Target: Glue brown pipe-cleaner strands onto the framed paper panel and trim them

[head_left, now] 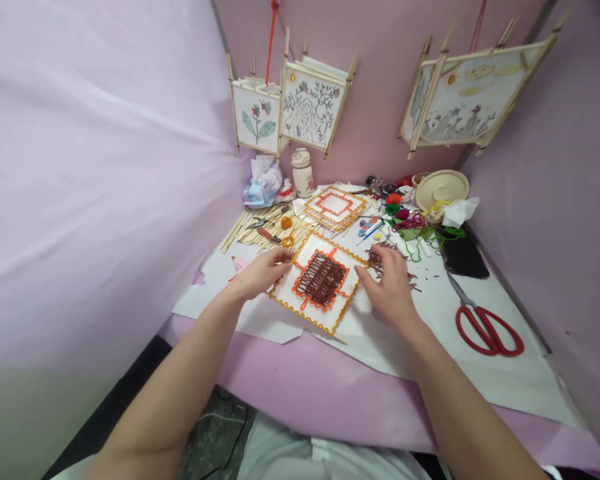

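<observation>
A white four-sided panel, edged in wavy ochre cord, its orange-outlined centre filled with brown strands, lay between two hands over white paper. The left hand pinched one corner; the right hand's fingers were apart, contact unclear, partly hiding brown clippings. Nearby were one pair of scissors, one bottle and thin sticks.

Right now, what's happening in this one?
A person has the left hand at the left edge of a yellow-bordered white panel with a brown centre, and the right hand at its right corner. How firmly they grip is unclear. Red-handled scissors lie to the right, untouched.
</observation>
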`<state>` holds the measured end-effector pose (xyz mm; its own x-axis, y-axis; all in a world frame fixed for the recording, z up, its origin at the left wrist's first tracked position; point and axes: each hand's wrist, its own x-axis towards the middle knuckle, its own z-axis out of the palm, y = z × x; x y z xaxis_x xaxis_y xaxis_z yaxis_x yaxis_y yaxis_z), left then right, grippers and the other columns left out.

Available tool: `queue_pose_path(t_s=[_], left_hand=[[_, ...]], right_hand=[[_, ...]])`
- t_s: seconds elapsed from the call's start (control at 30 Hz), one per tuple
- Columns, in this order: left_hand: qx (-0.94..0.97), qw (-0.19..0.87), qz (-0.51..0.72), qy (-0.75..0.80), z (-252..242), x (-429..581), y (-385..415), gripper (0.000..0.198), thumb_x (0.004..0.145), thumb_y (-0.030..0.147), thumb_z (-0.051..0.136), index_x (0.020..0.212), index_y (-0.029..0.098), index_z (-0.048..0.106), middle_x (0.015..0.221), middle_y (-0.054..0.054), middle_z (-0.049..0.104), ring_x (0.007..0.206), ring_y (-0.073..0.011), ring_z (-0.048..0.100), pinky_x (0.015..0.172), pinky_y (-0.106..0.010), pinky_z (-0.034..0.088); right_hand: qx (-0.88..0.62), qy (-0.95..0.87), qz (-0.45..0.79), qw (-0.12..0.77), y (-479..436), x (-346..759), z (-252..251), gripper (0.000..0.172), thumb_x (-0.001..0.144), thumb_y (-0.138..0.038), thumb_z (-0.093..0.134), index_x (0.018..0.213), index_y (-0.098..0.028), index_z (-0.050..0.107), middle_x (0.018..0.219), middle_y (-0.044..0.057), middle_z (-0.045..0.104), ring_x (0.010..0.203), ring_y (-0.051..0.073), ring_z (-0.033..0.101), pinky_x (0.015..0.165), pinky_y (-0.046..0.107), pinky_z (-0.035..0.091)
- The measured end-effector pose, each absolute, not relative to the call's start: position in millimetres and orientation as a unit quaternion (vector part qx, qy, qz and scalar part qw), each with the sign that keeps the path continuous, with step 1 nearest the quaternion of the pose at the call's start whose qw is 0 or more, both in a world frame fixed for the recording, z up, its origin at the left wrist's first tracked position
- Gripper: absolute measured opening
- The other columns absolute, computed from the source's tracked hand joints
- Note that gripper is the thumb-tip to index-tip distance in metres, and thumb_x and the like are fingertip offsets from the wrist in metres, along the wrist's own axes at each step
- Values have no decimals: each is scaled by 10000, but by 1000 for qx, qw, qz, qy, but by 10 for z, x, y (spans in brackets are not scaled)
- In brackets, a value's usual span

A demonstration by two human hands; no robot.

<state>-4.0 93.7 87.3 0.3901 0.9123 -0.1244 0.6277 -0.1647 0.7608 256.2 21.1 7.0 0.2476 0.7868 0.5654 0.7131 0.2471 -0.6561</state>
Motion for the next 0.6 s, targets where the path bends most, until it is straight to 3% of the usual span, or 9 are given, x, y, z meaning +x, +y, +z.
queue_pose_path(t_s=[0.1, 0.23, 0.33, 0.4, 0.5, 0.6], left_hand=[[830, 213, 193, 478, 1292, 60, 886, 269, 868, 243, 491, 1076, 198, 656, 1077, -61, 692, 964, -216, 629, 864, -321, 483], [886, 34, 162, 433, 1623, 319, 820, 316, 933, 195, 409, 1145, 203, 643, 1148, -75, 663, 1075, -246, 603, 938, -343, 446], [914, -28, 117, 387, 1588, 488, 797, 369, 935, 134, 379, 1224, 204, 598, 1182, -91, 633, 1073, -238, 605, 918, -328, 451], [923, -33, 114, 366, 1485, 531, 784, 379, 933, 117, 370, 1236, 194, 584, 1167, -105, 632, 1039, -232, 617, 894, -326, 466], [916, -43, 226, 329, 1276, 449, 739, 347, 960, 167, 371, 1247, 185, 565, 1238, -130, 606, 1159, -241, 571, 997, -364, 432], [813, -46, 473, 336, 980, 256, 693, 371, 926, 293, 525, 1286, 206, 511, 1368, -148, 510, 1340, -258, 430, 1135, -418, 309]], right_hand=[[-570, -609, 60, 549, 233, 2628, 369, 522, 901, -482, 550, 1344, -217, 471, 1309, 136, 541, 1178, 273, 524, 1011, 473, 422], [-516, -616, 175, 569, 357, 2639, 585, 586, 896, -500, 558, 1400, -241, 407, 1360, 125, 550, 1219, 251, 535, 1010, 444, 433], [-468, -599, 286, 583, 487, 2587, 487, 604, 835, -522, 627, 1347, -244, 468, 1257, 98, 633, 1134, 247, 596, 941, 416, 489], [-451, -565, 352, 594, 556, 2531, 349, 512, 800, -514, 665, 1214, -228, 571, 1141, 69, 687, 1020, 241, 638, 885, 401, 520], [-467, -522, 361, 616, 616, 2451, 168, 403, 779, -502, 681, 1042, -197, 649, 980, 45, 715, 898, 233, 650, 830, 392, 531], [-469, -515, 350, 626, 639, 2410, 101, 393, 785, -508, 670, 1011, -186, 657, 936, 39, 714, 860, 222, 645, 798, 371, 528]])
